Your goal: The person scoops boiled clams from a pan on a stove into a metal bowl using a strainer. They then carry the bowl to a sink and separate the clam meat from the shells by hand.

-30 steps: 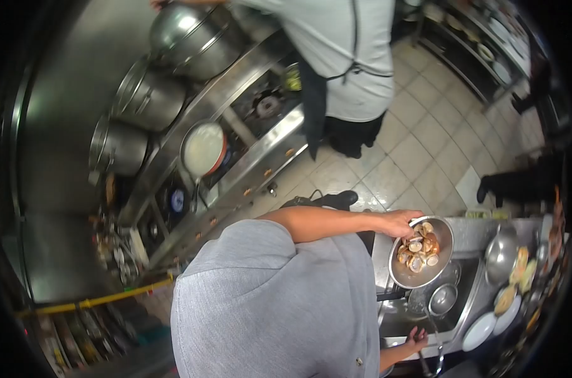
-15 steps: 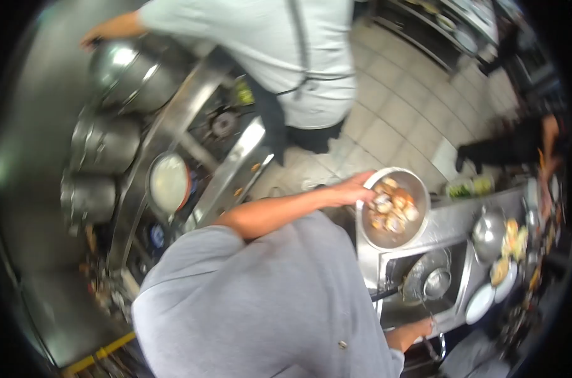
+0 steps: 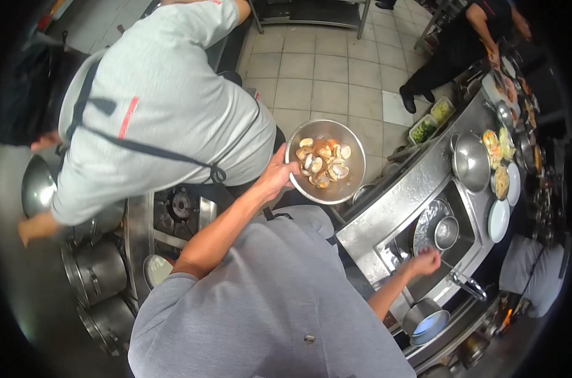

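My left hand (image 3: 278,174) grips the rim of a metal bowl (image 3: 352,179), thumb inside the edge. Clams in their shells (image 3: 323,165) lie in the bowl, which is held out in front of my body. On the right, my right hand (image 3: 426,261) is closed above the sink (image 3: 418,286), with its fingers round the handle end of a ladle (image 3: 446,232). The ladle's round cup rests over a wide pan (image 3: 429,220) in the sink. Most of the handle is hidden by my fingers.
A co-worker in a grey shirt (image 3: 153,120) leans over the stove (image 3: 180,205) at left, beside large pots (image 3: 97,274). Along the right counter stand a colander (image 3: 470,162), white plates (image 3: 499,220), a faucet (image 3: 468,286) and a saucepan (image 3: 424,318). Another person (image 3: 450,57) stands far right.
The view has turned, so the co-worker and stove appear nearer the left. My left hand still carries the bowl of clams. My right hand has come closer to the ladle's cup.
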### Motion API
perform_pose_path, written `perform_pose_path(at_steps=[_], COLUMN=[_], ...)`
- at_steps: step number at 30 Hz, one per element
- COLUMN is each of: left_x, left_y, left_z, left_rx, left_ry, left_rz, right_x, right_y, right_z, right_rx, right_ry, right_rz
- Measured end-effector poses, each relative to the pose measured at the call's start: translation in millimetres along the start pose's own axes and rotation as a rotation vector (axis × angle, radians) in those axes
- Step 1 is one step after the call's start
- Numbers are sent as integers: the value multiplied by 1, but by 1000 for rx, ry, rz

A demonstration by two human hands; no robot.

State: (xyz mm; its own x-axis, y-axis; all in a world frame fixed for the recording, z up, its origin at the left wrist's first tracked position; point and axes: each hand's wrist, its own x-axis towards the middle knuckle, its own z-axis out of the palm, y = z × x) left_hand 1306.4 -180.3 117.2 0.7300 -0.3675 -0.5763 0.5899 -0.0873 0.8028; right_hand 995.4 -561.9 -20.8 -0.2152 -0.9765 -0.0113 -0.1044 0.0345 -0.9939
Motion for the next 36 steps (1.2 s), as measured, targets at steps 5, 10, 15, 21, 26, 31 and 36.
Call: perform_pose_path(at_steps=[5,10,15,21,26,31,36], left_x=[26,130,112,172,209,289,330], left_y=[28,-16,79,108,148,150,165], left_z=[2,-32,-40,-14,4,13,10], left_rx=[16,-238,63,-28,-84,-259,-488], left_ry=[23,-82,85,200,191,194,235], left_rz=[45,116,118,140,122,156,323], right_x=[-84,-167,-212,-234,-211,-196,-201], right_y=[-91,-177,-155,-183,-162,-172,-222], right_z=[144,251,365,451,555,632,665], right_rx=[107,-363,-289,-347,-409,-264,-161], right_ry=[-897,-1508,-1941,-2105,-2163,-2467,-2262], right_rz=[-48,-542,-796,-1363,-1414,-844,-1483])
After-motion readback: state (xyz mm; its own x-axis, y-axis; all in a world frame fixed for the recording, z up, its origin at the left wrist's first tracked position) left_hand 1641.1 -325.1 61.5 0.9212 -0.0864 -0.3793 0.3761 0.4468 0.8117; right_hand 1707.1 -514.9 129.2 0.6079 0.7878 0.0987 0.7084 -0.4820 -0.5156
